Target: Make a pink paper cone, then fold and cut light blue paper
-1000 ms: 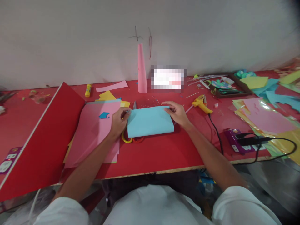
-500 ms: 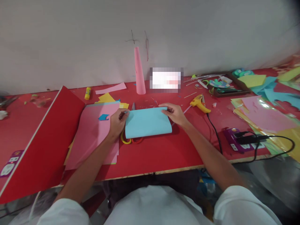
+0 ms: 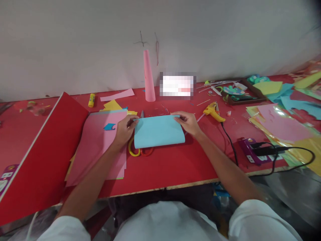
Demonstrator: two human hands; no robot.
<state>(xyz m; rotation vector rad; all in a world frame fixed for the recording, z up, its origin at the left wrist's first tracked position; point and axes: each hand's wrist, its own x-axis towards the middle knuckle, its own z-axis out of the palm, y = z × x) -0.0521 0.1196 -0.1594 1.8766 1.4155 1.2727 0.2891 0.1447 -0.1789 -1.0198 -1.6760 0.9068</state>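
A light blue sheet of paper [image 3: 158, 132], bent over with a rounded lower edge, is held between my two hands. My left hand [image 3: 125, 129] pinches its upper left corner, and my right hand [image 3: 187, 123] pinches the upper right one. Scissors with a yellow and a red handle loop [image 3: 134, 151] lie on the table partly under the blue paper; most of them is hidden. Left of the paper is a stack of pink sheets [image 3: 100, 147] with a small dark blue paper scrap [image 3: 109, 127] on top. A tall pink paper cone [image 3: 149, 82] stands upright behind the hands.
A red partition board [image 3: 47, 147] leans at the left. At the right lie a yellow glue gun [image 3: 214, 112], a purple power strip [image 3: 253, 152] with cables, a dark tray [image 3: 253, 88] of craft bits and coloured sheets [image 3: 283, 122]. A glue stick [image 3: 91, 100] stands at the back left.
Both hands keep hold of the blue paper, almost unmoved. The view has shifted slightly, so the board and stack at the left appear a little farther left.
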